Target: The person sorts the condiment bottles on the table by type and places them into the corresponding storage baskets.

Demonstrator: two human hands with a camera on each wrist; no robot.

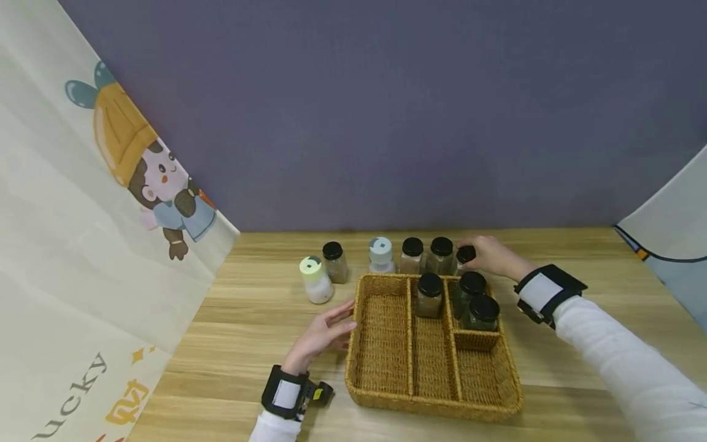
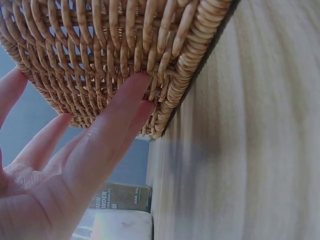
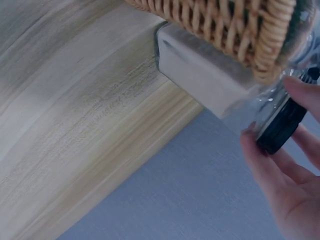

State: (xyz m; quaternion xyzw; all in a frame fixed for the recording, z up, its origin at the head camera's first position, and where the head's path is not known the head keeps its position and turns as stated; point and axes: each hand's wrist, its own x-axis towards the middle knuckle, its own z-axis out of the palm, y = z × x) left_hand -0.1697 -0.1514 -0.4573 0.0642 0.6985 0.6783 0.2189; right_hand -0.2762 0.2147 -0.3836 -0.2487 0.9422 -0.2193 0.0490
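At the back of the table, my right hand point(image 1: 491, 256) pinches the black lid of a clear spice jar point(image 1: 466, 253). Pale contents fill that jar point(image 3: 200, 70) in the right wrist view, where it stands close by the basket's corner. My left hand point(image 1: 317, 336) has its fingers extended against the left side of a wicker basket point(image 1: 382, 350); the fingertips point(image 2: 137, 82) touch the weave in the left wrist view. One black-lidded jar point(image 1: 429, 299) stands in the basket's middle compartment. Two more, a rear jar point(image 1: 472, 284) and a front jar point(image 1: 483, 310), share the right rear compartment.
Behind the basket stand a white-capped bottle point(image 1: 381, 253) and two black-lidded jars point(image 1: 427, 253). Left of it are a bottle with a yellow-green cap point(image 1: 316, 280) and another black-lidded jar point(image 1: 336, 264). A dark blue-grey panel point(image 1: 409, 123) rises along the table's back edge.
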